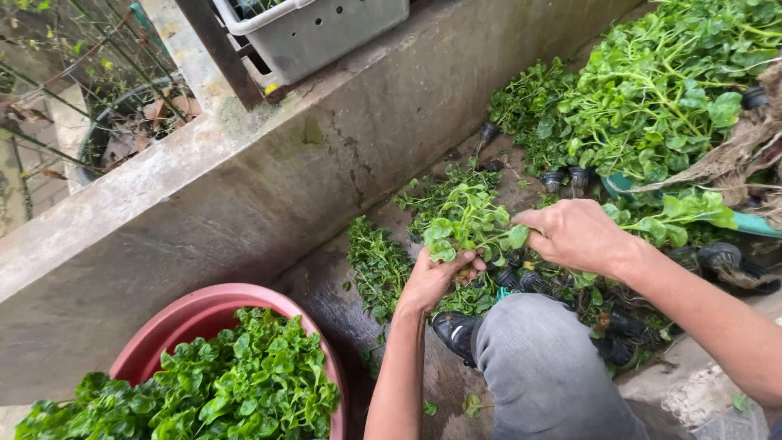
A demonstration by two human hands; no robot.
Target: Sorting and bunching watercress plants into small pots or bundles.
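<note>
Hands meet over a small leafy plant (466, 222) held just above the wet concrete floor (326, 285). The left hand (432, 277) comes up from below, fingers curled tight around the base of the stems, knuckles toward the camera. The right hand (577, 235) reaches in from the right with the forearm stretched across the view, its fingertips pinching a leaf at the plant's side. A bent knee in grey trousers (542, 367) sits directly beneath them, with a dark shoe (453, 332) beside it. Loose greens lie scattered against the concrete wall (204, 204), and a larger heap (652, 90) is piled at upper right among small black net pots (717, 256). A reddish-pink basin (195, 314) at lower left holds picked leaves. The plant's roots are hidden inside the left fist, and the basin is cut off by the picture's edge.
</note>
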